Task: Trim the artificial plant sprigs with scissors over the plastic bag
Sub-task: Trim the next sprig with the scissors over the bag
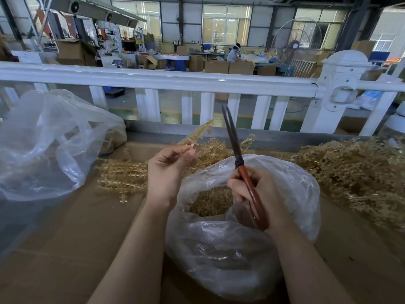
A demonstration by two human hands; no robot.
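My left hand (167, 170) pinches a golden artificial sprig (197, 133) by its stem; the sprig points up and to the right. My right hand (256, 189) grips scissors (235, 145) with red-brown handles. Their dark blades point up, slightly parted, just right of the sprig and apart from it. Below both hands sits a clear plastic bag (219, 249), its mouth open, with golden trimmings (211, 201) inside.
Golden sprigs lie in one pile (125, 174) left of my hands and a larger heap (355, 170) at the right, all on a brown cardboard surface (76, 238). Another clear bag (48, 145) stands at the left. A white railing (175, 79) runs behind.
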